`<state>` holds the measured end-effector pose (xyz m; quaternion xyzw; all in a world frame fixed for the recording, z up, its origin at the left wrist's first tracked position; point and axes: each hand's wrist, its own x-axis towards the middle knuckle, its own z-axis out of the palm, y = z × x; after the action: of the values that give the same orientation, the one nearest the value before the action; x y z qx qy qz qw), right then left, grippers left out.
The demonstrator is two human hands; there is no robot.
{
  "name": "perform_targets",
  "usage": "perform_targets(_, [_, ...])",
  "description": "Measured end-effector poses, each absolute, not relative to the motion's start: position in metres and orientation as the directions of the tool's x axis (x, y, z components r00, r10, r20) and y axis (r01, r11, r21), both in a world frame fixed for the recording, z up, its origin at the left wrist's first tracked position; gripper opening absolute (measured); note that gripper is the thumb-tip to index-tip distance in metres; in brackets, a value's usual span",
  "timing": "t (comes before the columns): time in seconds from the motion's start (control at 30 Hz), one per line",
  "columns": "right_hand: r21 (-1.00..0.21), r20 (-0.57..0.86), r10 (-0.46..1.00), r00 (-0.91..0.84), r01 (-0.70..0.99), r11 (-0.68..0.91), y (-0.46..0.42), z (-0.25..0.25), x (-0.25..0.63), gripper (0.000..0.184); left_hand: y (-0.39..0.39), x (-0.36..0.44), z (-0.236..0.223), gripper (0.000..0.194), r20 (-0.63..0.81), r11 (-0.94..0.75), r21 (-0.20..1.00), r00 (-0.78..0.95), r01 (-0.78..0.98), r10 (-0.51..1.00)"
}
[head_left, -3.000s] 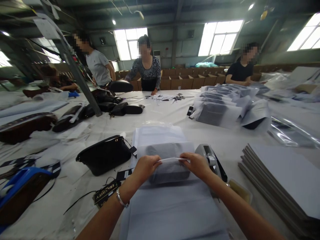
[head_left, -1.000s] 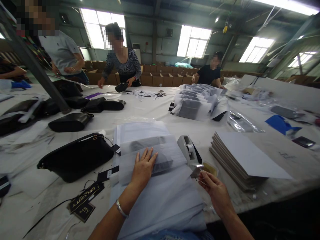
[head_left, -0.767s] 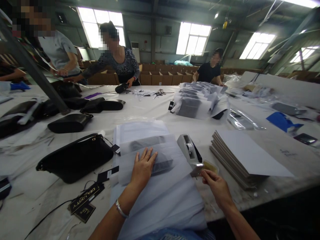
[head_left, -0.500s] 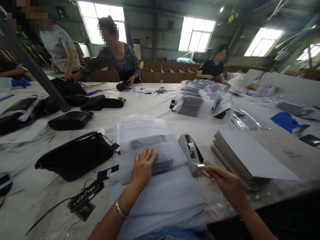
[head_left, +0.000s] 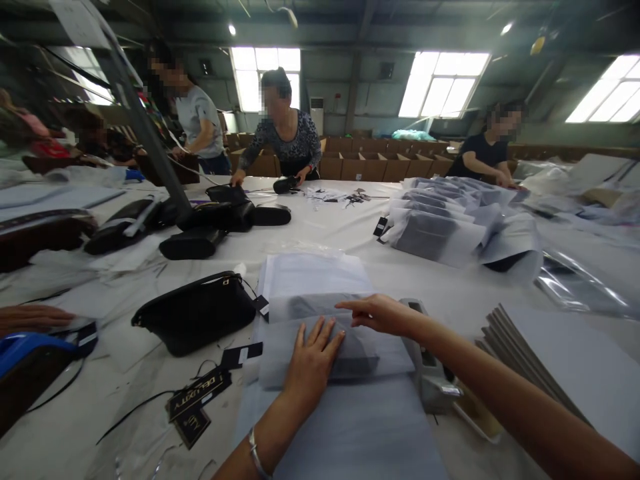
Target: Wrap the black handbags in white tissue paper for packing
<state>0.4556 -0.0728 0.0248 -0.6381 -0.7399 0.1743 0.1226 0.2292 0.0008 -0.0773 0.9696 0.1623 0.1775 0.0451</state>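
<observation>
A dark item wrapped in white tissue paper (head_left: 395, 353) lies on a stack of tissue sheets (head_left: 320, 270) in front of me. My left hand (head_left: 313, 360) presses flat on the wrapping, fingers spread. Over the same wrapping, my right hand (head_left: 377, 315) has its index finger stretched to the left and its other fingers curled. I see nothing in it; any small strip under the fingertip cannot be made out. Partly hidden behind my right forearm is a grey tape dispenser (head_left: 435, 383). A black handbag (head_left: 197, 317) with a tag sits to the left.
Black and gold tags (head_left: 197, 400) lie at the front left. A stack of grey-white boards (head_left: 560, 360) stands at right. Several tissue-wrapped bags (head_left: 430, 230) are lined up behind. Co-workers work across the table, and another person's hand (head_left: 35, 319) is at the left edge.
My right hand has moved left from the tape dispenser's front end to the wrapped item. My left hand stays on the wrapping. The view has turned left.
</observation>
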Motion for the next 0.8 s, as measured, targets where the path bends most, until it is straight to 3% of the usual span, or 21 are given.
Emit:
perform_targets(0.23, [-0.177,-0.221,0.958,-0.182,0.974,0.144,-0.032,0.029,0.464,0.069,-0.001,0.230,-0.083,0.044,0.337,-0.942,0.130,0.880,0.309,0.336])
perform_targets(0.4, [0.031,-0.174,0.981,0.083,0.996,-0.079,-0.031,0.025,0.479,0.083,-0.001,0.229,-0.081,0.043,0.336,-0.941,0.146,0.880,0.305,0.337])
perform_targets(0.53, [0.064,-0.061,0.939,0.340,0.940,-0.336,-0.067,0.018,0.498,0.054,0.000,0.228,-0.078,0.044,0.327,-0.942,0.159,0.884,0.296,0.333])
perform_targets(0.63, [-0.035,0.098,0.870,0.484,0.875,-0.483,-0.122,0.008,0.502,0.040,0.001,0.228,-0.079,0.045,0.325,-0.943,0.168,0.887,0.288,0.329])
perform_targets(0.73, [-0.270,0.270,0.728,0.630,0.775,-0.571,-0.188,-0.009,0.490,0.036,0.001,0.228,-0.081,0.046,0.328,-0.942,0.173,0.885,0.287,0.330])
perform_targets(0.8, [-0.389,0.277,0.626,0.729,0.681,-0.620,-0.226,-0.023,0.475,0.038,0.001,0.228,-0.081,0.047,0.330,-0.943,0.172,0.885,0.286,0.329])
